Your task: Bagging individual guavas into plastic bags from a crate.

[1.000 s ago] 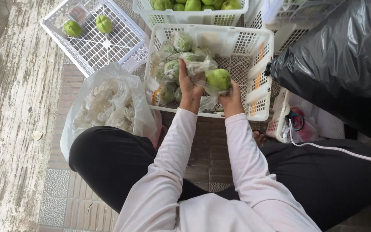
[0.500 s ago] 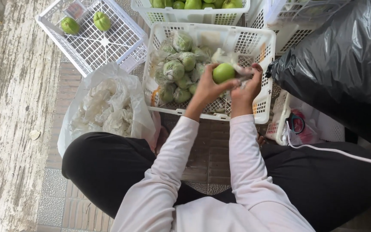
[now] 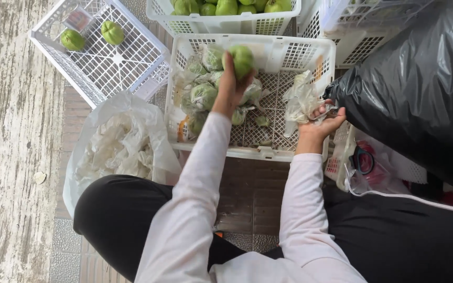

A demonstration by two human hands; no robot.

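My left hand (image 3: 230, 86) holds a bare green fruit (image 3: 243, 58) above the far side of the middle white crate (image 3: 268, 152). My right hand (image 3: 322, 119) grips a crumpled clear plastic wrapper (image 3: 302, 99) at the crate's right side, close to the black bag. Inside the crate lie several green fruits wrapped in clear plastic (image 3: 204, 95), mostly at its left half.
A white crate of bare green fruits (image 3: 226, 23) stands behind. Another white crate (image 3: 106, 63) at the far left holds two green fruits. A clear bag of plastic wrappers (image 3: 114, 147) lies by my left knee. A large black bag (image 3: 420, 89) fills the right.
Both hands held one fruit together over the crate. Now the left hand has carried the bare fruit farther away, and the right hand has pulled off to the right with the wrapper.
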